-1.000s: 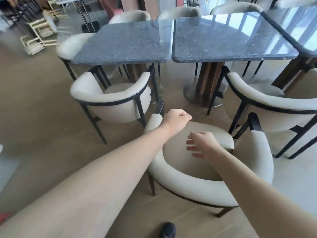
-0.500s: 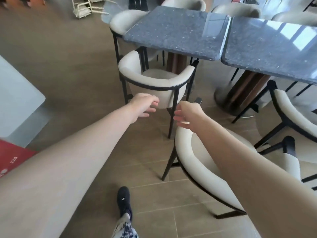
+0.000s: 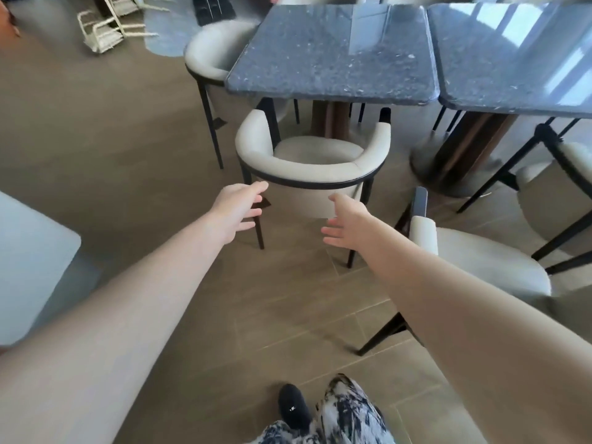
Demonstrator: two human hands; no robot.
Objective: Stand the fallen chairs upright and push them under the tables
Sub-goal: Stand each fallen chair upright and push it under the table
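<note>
Where fingers spread, left hand [image 3: 238, 209] hides chair [image 3: 312, 165] leg.

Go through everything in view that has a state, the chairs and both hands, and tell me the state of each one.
Centre chair: upright, facing the table, seat not yet under it.
Right chair: upright, away from the tables.
Far-left chair: upright, tucked at the table corner.
Pale chairs in the background: lying tipped over.
Left hand: open, empty, just short of the centre chair's backrest.
Right hand: open, empty, reaching likewise.

Both hands, left [image 3: 238, 210] and right [image 3: 347, 223], reach out open toward the cream chair [image 3: 312, 165], which stands upright at the dark stone worktop [image 3: 330, 49], not touching it.
</note>
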